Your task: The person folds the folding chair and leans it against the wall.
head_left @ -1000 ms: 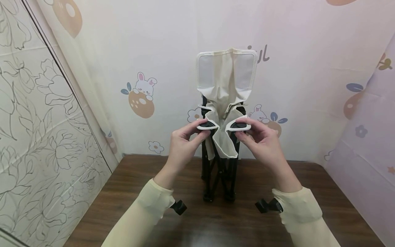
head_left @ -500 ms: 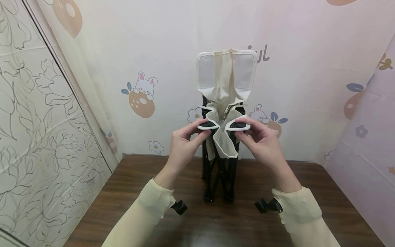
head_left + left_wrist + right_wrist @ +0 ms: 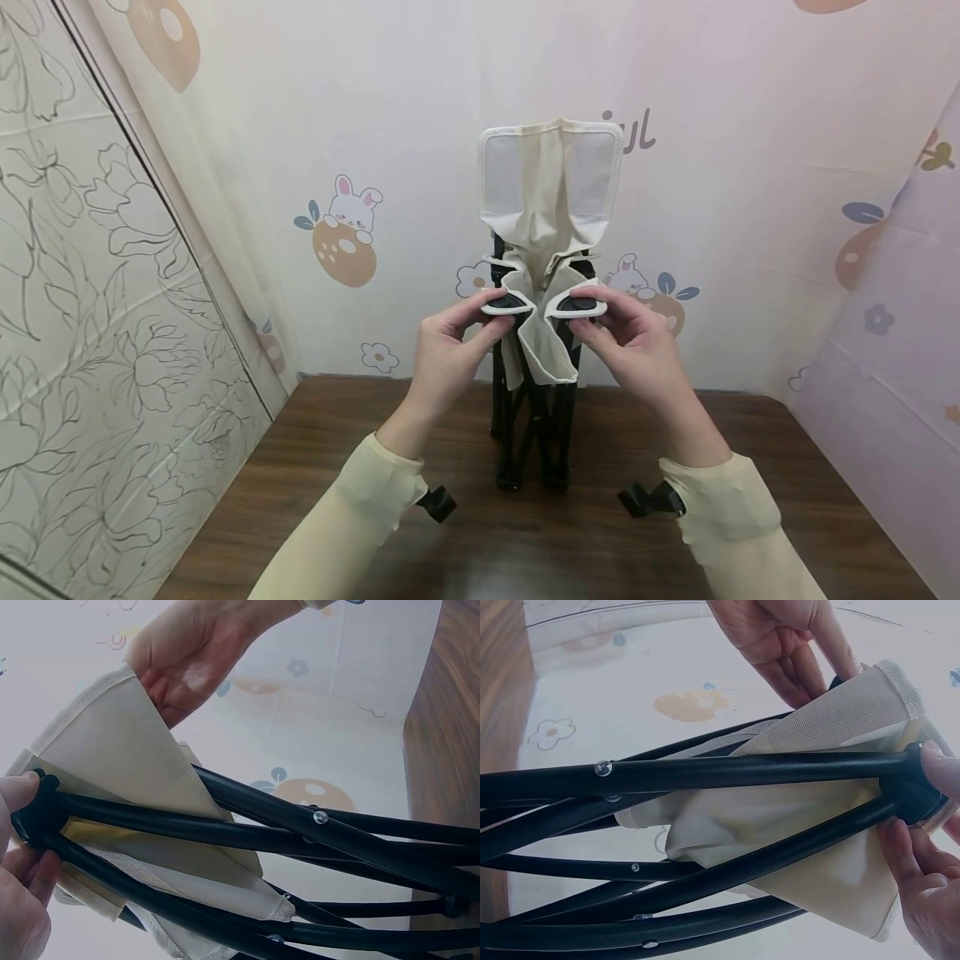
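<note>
A small folding chair (image 3: 551, 183) with cream fabric and black tube legs (image 3: 536, 442) stands upright and folded together at the middle of the table. My left hand (image 3: 450, 342) grips its front left corner, thumb below and fingers above the black plastic joint (image 3: 37, 814). On the other side my right hand (image 3: 637, 337) pinches the matching right corner in the same way, around the black joint (image 3: 911, 784). Between both hands the seat fabric (image 3: 551, 354) sags in a fold. The backrest rises behind, its top edge spread. In both wrist views the crossed tubes run close together.
The dark wooden table (image 3: 517, 550) carries the chair near its back edge. A printed curtain (image 3: 420, 125) hangs close behind it. A flower-patterned panel (image 3: 97, 292) stands at the left. Black camera mounts (image 3: 437, 504) stick out from both sleeves.
Both hands keep their hold on the corners. The right hand and its corner have shifted very slightly left; otherwise the chair looks the same.
</note>
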`<state>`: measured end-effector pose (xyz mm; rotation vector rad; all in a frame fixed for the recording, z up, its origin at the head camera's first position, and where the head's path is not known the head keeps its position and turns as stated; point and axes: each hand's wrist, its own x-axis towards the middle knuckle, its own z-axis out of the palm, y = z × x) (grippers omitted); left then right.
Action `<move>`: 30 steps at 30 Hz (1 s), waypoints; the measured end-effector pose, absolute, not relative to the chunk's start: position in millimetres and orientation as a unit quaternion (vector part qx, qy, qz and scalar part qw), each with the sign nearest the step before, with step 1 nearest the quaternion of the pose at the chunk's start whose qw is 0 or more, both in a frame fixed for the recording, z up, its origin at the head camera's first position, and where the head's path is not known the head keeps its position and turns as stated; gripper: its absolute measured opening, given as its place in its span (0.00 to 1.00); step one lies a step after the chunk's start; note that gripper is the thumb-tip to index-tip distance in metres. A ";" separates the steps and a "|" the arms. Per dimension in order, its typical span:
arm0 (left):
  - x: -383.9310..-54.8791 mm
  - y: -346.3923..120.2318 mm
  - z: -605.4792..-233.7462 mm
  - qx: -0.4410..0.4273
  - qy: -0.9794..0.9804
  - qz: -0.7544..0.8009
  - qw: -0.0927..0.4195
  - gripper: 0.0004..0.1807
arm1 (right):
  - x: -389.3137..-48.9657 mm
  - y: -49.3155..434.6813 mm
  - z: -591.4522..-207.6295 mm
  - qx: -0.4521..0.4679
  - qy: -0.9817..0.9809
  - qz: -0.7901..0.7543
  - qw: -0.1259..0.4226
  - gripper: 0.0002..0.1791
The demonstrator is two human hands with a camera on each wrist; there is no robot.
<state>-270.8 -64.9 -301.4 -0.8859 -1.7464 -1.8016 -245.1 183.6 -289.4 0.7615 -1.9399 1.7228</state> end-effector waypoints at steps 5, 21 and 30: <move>-270.8 -64.3 -301.4 -0.323 -0.639 -0.657 0.238 0.17 | -245.0 183.4 -289.3 0.277 -0.701 0.621 0.216 0.23; -271.7 -64.2 -299.6 -0.329 -0.641 -0.653 0.235 0.18 | -246.8 182.4 -290.0 0.278 -0.700 0.621 0.216 0.24; -273.8 -64.7 -299.6 -0.326 -0.646 -0.649 0.235 0.17 | -248.0 181.6 -289.7 0.279 -0.702 0.619 0.216 0.23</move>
